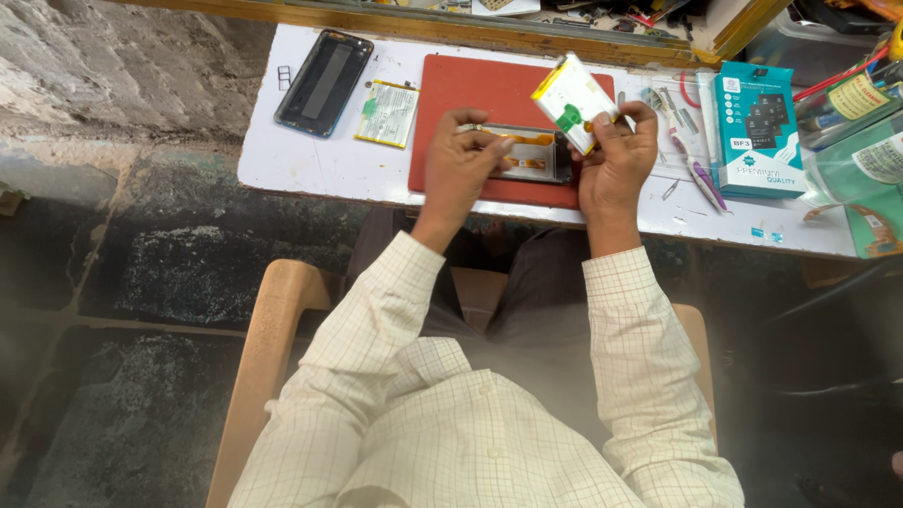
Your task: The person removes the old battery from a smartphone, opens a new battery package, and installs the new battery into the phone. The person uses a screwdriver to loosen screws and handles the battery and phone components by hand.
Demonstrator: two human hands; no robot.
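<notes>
Working at white table (320, 169) over red mat (470, 89), stone floor (113, 245) beside: right hand (616, 155) pinches white battery (574, 102); left hand (461, 165) grips opened phone (531, 155).

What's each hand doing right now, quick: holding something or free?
Left hand: closed on the opened phone lying on the red mat.
Right hand: closed on a white flat battery, held tilted above the phone.

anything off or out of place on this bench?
Nothing damaged or spilled. The opened phone lies on the red mat under the left hand; the right hand holds a battery tilted above it. Small tools lie scattered at right.
</notes>
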